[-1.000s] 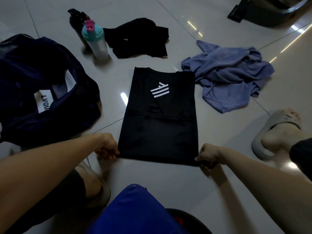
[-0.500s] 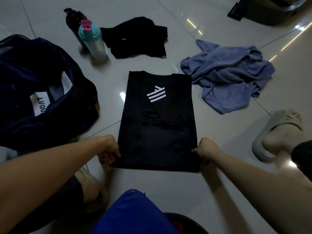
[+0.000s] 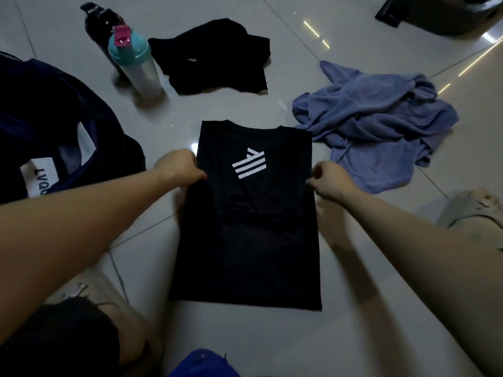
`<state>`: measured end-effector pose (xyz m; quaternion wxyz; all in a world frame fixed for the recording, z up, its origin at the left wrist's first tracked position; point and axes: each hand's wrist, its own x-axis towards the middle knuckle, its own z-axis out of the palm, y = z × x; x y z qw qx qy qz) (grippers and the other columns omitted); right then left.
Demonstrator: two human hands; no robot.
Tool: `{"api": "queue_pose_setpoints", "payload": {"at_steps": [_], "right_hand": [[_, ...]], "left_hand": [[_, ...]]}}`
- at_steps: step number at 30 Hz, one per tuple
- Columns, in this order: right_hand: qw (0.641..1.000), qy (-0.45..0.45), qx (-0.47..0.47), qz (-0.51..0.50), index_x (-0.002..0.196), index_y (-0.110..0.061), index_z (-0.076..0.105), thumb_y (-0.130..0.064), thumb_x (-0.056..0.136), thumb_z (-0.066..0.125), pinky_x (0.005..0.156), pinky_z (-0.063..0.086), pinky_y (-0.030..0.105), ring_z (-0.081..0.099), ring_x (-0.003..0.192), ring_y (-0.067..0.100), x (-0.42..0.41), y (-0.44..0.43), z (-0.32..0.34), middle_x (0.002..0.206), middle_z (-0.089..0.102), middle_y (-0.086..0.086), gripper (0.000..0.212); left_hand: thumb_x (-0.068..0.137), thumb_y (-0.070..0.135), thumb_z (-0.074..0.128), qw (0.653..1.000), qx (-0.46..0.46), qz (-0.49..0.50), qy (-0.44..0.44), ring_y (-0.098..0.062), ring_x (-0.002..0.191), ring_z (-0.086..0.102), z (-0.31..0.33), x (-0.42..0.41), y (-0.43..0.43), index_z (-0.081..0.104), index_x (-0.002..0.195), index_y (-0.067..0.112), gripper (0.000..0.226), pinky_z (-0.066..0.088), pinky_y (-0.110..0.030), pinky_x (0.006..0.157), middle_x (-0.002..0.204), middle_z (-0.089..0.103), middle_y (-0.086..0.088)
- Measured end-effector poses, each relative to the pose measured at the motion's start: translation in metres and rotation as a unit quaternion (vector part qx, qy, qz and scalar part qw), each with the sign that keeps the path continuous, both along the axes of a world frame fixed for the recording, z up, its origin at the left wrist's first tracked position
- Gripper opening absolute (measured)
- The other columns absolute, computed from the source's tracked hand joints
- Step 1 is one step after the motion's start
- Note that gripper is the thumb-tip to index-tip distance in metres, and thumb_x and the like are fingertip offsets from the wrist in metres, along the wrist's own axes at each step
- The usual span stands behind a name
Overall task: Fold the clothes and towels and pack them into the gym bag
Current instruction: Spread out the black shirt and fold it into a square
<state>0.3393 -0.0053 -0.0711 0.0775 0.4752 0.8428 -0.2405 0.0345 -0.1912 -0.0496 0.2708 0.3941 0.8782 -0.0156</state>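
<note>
A black shirt (image 3: 245, 254) with a white striped logo lies flat on the tiled floor, sleeves folded in, collar away from me. My left hand (image 3: 179, 170) pinches its left side edge just below logo height. Opposite it, my right hand (image 3: 329, 183) pinches the right side edge. The hem lies nearest me on the floor. The dark navy gym bag (image 3: 54, 126) sits open at the left, a white label showing. A crumpled blue-grey towel or garment (image 3: 381, 118) lies at the right, and a crumpled black garment (image 3: 217, 58) lies beyond the shirt.
A clear shaker bottle (image 3: 136, 63) with a teal lid and a black bottle (image 3: 95, 20) stand behind the bag. My slippered foot (image 3: 468, 210) is at the right, a knee at the lower left. Blue fabric (image 3: 204, 363) shows at the bottom edge. A dark object (image 3: 435, 12) sits top right.
Both hands have left the shirt's bottom corners and moved up along its sides to about logo height. The view has shifted closer to the shirt.
</note>
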Motion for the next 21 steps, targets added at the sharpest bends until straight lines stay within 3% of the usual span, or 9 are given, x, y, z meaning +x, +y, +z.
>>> {"api": "queue_pose_setpoints", "payload": {"at_steps": [3, 5, 8, 10, 13, 15, 18, 21], "right_hand": [[0.998, 0.017, 0.054, 0.041, 0.097, -0.003, 0.063, -0.02, 0.087, 0.065, 0.067, 0.055, 0.048, 0.062, 0.081, 0.039, -0.037, 0.045, 0.003, 0.092, 0.066, 0.019, 0.02], [0.996, 0.004, 0.064, 0.067, 0.12, -0.014, 0.06, -0.025, 0.086, 0.068, 0.074, 0.053, 0.047, 0.061, 0.096, 0.036, -0.057, 0.071, 0.002, 0.115, 0.062, 0.013, 0.036], [0.991, -0.062, 0.057, 0.108, 0.135, -0.013, 0.047, -0.038, 0.084, 0.077, 0.091, 0.049, 0.048, 0.052, 0.116, 0.037, -0.081, 0.099, -0.004, 0.134, 0.048, 0.015, 0.064], [0.986, -0.093, 0.06, 0.127, 0.134, -0.011, 0.046, -0.044, 0.081, 0.079, 0.093, 0.049, 0.049, 0.051, 0.117, 0.037, -0.089, 0.109, -0.013, 0.132, 0.049, 0.016, 0.07], [0.986, -0.113, 0.033, 0.122, 0.128, -0.011, 0.048, -0.045, 0.078, 0.082, 0.09, 0.051, 0.048, 0.056, 0.108, 0.035, -0.097, 0.116, -0.021, 0.121, 0.055, 0.013, 0.069], [0.987, -0.109, -0.001, 0.115, 0.118, -0.011, 0.053, -0.038, 0.078, 0.083, 0.084, 0.052, 0.045, 0.059, 0.098, 0.033, -0.101, 0.117, -0.02, 0.108, 0.06, 0.009, 0.057], [0.989, -0.082, 0.008, 0.126, 0.097, -0.011, 0.063, -0.03, 0.08, 0.08, 0.07, 0.051, 0.038, 0.062, 0.084, 0.031, -0.102, 0.119, -0.016, 0.094, 0.067, 0.009, 0.031], [0.991, -0.026, 0.006, 0.128, 0.094, -0.011, 0.065, -0.024, 0.083, 0.078, 0.068, 0.047, 0.035, 0.061, 0.082, 0.029, -0.096, 0.119, -0.003, 0.09, 0.067, 0.008, 0.021]], "left_hand": [[0.085, 0.041, 0.073, 0.995, 0.076, -0.035, 0.05, -0.031, 0.099, 0.062, -0.001, -0.019, 0.051, 0.065, 0.112, 0.016, 0.038, 0.05, -0.038, 0.08, 0.108, 0.065, -0.007], [0.083, 0.048, 0.075, 0.991, 0.08, -0.062, 0.085, -0.035, 0.116, 0.056, -0.008, -0.033, 0.084, 0.057, 0.13, 0.016, 0.06, 0.049, -0.046, 0.092, 0.127, 0.058, -0.012], [0.078, 0.056, 0.079, 0.993, 0.043, -0.085, 0.068, -0.036, 0.133, 0.046, -0.021, -0.049, 0.121, 0.044, 0.147, 0.016, 0.087, 0.042, -0.05, 0.106, 0.145, 0.048, -0.013], [0.075, 0.055, 0.083, 0.995, 0.021, -0.094, 0.04, -0.035, 0.131, 0.048, -0.029, -0.054, 0.135, 0.044, 0.147, 0.018, 0.091, 0.043, -0.048, 0.106, 0.144, 0.049, -0.012], [0.073, 0.043, 0.088, 0.996, 0.001, -0.093, -0.001, -0.031, 0.119, 0.056, -0.034, -0.057, 0.146, 0.048, 0.138, 0.017, 0.08, 0.047, -0.04, 0.095, 0.127, 0.058, -0.005], [0.075, 0.033, 0.089, 0.996, -0.009, -0.074, -0.04, -0.03, 0.114, 0.059, -0.034, -0.057, 0.151, 0.053, 0.135, 0.014, 0.073, 0.046, -0.036, 0.087, 0.122, 0.061, -0.006], [0.077, 0.024, 0.087, 0.995, 0.001, -0.081, -0.061, -0.03, 0.109, 0.063, -0.032, -0.059, 0.154, 0.063, 0.131, 0.009, 0.061, 0.049, -0.033, 0.087, 0.122, 0.067, -0.011], [0.08, 0.018, 0.084, 0.992, 0.038, -0.082, -0.087, -0.026, 0.094, 0.066, -0.021, -0.061, 0.148, 0.07, 0.12, 0.011, 0.043, 0.05, -0.028, 0.076, 0.098, 0.069, -0.002]]}}
